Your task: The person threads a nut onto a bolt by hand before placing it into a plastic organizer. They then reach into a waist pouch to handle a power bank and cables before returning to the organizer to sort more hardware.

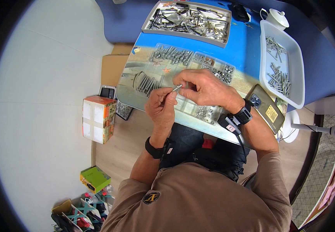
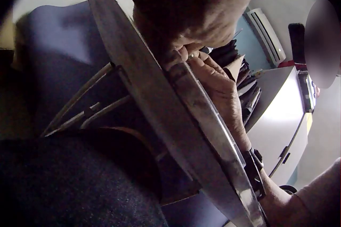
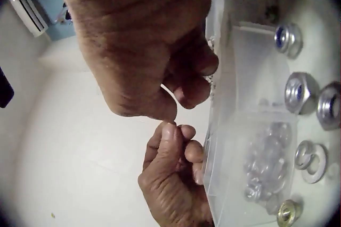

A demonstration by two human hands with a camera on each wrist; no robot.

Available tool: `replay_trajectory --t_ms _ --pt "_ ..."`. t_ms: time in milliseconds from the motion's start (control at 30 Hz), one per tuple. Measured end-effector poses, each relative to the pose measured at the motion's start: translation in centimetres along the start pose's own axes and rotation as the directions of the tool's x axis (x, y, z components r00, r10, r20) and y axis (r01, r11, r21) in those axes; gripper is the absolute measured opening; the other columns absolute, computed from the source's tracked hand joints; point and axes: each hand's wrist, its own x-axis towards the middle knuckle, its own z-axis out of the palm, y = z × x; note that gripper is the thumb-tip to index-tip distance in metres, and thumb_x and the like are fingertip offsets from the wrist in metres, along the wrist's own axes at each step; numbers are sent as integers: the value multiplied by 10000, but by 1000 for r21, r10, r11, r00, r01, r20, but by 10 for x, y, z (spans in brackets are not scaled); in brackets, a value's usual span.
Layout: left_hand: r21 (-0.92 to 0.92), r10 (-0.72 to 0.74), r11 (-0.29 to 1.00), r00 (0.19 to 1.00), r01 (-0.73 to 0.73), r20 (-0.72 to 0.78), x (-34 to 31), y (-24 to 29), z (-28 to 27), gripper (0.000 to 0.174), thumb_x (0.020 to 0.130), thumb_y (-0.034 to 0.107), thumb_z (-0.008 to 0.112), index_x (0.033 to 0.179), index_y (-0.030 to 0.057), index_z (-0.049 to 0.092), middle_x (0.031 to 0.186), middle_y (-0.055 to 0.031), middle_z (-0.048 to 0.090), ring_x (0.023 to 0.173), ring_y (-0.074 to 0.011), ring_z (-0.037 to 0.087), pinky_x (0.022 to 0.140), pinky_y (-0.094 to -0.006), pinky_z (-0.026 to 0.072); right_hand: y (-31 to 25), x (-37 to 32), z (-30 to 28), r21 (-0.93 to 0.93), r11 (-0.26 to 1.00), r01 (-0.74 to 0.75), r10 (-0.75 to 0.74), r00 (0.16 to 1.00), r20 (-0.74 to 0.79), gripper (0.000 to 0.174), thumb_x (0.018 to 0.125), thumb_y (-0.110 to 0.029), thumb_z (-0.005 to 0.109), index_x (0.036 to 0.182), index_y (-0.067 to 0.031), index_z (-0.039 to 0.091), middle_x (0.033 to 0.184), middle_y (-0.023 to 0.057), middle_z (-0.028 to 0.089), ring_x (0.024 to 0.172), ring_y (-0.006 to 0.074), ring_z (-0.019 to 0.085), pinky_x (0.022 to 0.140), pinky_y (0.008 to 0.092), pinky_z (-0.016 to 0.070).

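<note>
A small metal bolt [image 1: 177, 88] is held between both hands above the clear compartment box [image 1: 167, 77]. The left hand [image 1: 162, 106] pinches its lower end between thumb and fingers. At its upper end, the thumb and fingers of the right hand [image 1: 210, 89] close round it. In the left wrist view the left hand [image 2: 192, 9] and right hand [image 2: 221, 91] meet at the table edge. The right wrist view shows the right hand [image 3: 144, 46] touching the left hand's [image 3: 173, 179] fingertips; the bolt is hidden there.
A tray [image 1: 146, 30] of mixed screws lies at the back, a white tub [image 1: 301, 77] of long bolts at the right. A phone [image 1: 266, 110] lies by the right forearm. Silver nuts [image 3: 300, 93] and washers sit close to the right wrist camera.
</note>
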Motion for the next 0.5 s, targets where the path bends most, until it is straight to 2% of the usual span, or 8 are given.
replay_trajectory --t_ms 67,300,367,500 --pt "11 7 1000 1000 -7 2 0 -1 -1 138 908 46 735 997 11 636 753 -8 656 621 -45 578 530 -174 431 8 0 2 -30 989 147 -148 988 -37 217 910 -225 687 1001 -29 671 747 146 602 645 284 608 602 397 468" --pt "30 8 1000 1000 -8 17 -1 -3 -1 111 921 57 719 984 11 640 745 -1 648 635 -45 575 570 -186 447 11 2 3 -113 986 122 -117 992 48 202 897 -207 702 975 -25 659 774 120 619 654 275 609 593 384 462" --pt "29 19 999 1000 -20 16 -1 -3 -2 110 922 55 717 985 12 639 744 1 648 634 -44 574 567 -186 443 -3 0 -1 -14 1000 -24 25 999 27 202 903 -204 696 944 -12 648 774 132 604 653 298 595 600 395 456" --pt "24 26 999 999 -26 28 0 -3 -2 126 920 40 716 1000 7 624 751 -11 652 620 -48 568 527 -173 423 2 1 0 -15 999 30 -30 999 24 208 906 -207 692 938 -6 645 774 135 597 645 313 584 602 397 451"
